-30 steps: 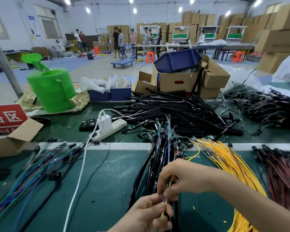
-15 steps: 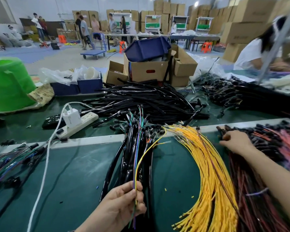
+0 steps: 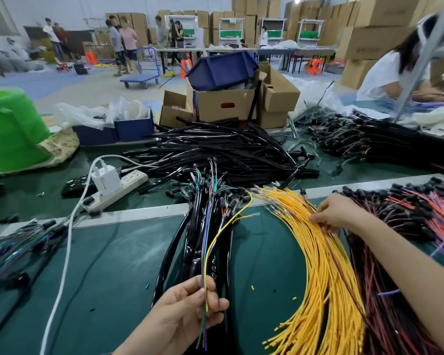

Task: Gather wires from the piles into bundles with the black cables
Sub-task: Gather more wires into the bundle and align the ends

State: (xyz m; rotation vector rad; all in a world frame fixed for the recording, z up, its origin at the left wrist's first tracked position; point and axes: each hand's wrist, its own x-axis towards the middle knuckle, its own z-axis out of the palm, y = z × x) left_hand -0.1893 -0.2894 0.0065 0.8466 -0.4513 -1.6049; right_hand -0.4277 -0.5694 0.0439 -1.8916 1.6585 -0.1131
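Observation:
My left hand (image 3: 187, 311) pinches a thin bundle of coloured wires (image 3: 206, 254) (yellow, purple, green) at the near middle of the green table (image 3: 108, 265). Under that bundle lies a row of black cables (image 3: 190, 242) with connector ends. To the right fans a pile of yellow wires (image 3: 318, 265). My right hand (image 3: 336, 213) rests on the top of that pile, its fingertips on the yellow strands; I cannot tell whether it pinches one. Further right lies a pile of red and black wires (image 3: 395, 290).
A big heap of black cables (image 3: 215, 152) fills the middle back. A white power strip (image 3: 118, 188) with a charger sits left of it. Mixed coloured wires (image 3: 16, 249) lie at left. Cardboard boxes (image 3: 223, 103), a green can (image 3: 10, 129) and a person at far right stand behind.
My right hand left the bundle, went to the red-black pile, then came back left onto the yellow pile. My left hand keeps holding the thin bundle. The view has swung right.

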